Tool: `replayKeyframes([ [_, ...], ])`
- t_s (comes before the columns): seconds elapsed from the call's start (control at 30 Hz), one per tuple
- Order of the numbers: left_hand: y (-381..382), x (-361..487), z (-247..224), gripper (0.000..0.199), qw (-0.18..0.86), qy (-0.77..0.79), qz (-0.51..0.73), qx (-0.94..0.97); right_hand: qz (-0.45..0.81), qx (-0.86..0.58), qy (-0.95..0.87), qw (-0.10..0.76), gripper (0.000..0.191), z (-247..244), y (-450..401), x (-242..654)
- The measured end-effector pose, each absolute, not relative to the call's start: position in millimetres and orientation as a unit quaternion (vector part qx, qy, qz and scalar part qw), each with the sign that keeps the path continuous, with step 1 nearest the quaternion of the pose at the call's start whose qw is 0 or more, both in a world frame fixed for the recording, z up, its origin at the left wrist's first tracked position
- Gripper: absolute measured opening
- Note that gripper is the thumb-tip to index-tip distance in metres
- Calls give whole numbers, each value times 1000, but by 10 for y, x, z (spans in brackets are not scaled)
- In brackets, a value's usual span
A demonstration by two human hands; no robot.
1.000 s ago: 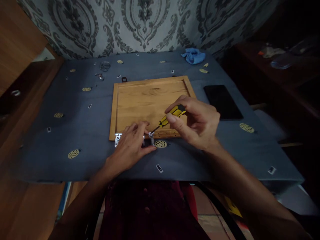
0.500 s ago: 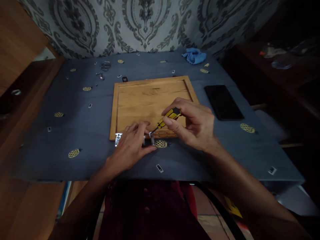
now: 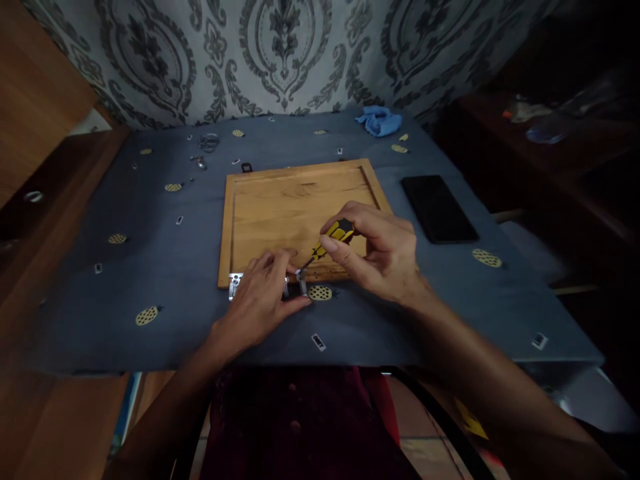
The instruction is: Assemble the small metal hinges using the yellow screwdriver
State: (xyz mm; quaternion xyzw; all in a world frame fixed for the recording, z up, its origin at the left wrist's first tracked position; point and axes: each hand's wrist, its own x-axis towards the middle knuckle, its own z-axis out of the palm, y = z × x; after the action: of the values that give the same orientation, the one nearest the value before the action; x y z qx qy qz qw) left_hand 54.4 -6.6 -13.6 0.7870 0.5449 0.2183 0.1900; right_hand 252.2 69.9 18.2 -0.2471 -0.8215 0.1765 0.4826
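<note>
A framed wooden panel (image 3: 295, 207) lies flat on the table. Along its near edge sits a metal fitting with a bright left end (image 3: 235, 285) and a right end (image 3: 301, 281). My left hand (image 3: 263, 290) covers the middle of the fitting, its fingers and thumb pressing it against the panel edge. My right hand (image 3: 383, 253) grips a yellow and black screwdriver (image 3: 336, 239) between thumb and fingers. The screwdriver's tip points down to the left and meets the fitting's right end; whether a screw is there is too small to tell.
Right of the panel lies a black phone (image 3: 439, 209). A blue cloth (image 3: 380, 121) rests at the back. Small metal parts (image 3: 200, 161) and a clear packet (image 3: 209, 142) lie back left. A patterned curtain (image 3: 285, 53) hangs behind the table.
The whole view has shifted slightly. Both hands keep their places at the panel's near edge, and the screwdriver still meets the fitting; my right fingers have barely moved.
</note>
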Motion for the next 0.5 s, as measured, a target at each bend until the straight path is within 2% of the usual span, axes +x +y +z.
replayKeyframes([
  [0.23, -54, 559, -138, 56, 192, 547, 216, 786, 170, -222, -827, 487, 17, 177, 717, 2500],
  [0.5, -50, 558, -99, 64, 197, 550, 207, 785, 172, -221, -832, 478, 19, 175, 709, 2485],
])
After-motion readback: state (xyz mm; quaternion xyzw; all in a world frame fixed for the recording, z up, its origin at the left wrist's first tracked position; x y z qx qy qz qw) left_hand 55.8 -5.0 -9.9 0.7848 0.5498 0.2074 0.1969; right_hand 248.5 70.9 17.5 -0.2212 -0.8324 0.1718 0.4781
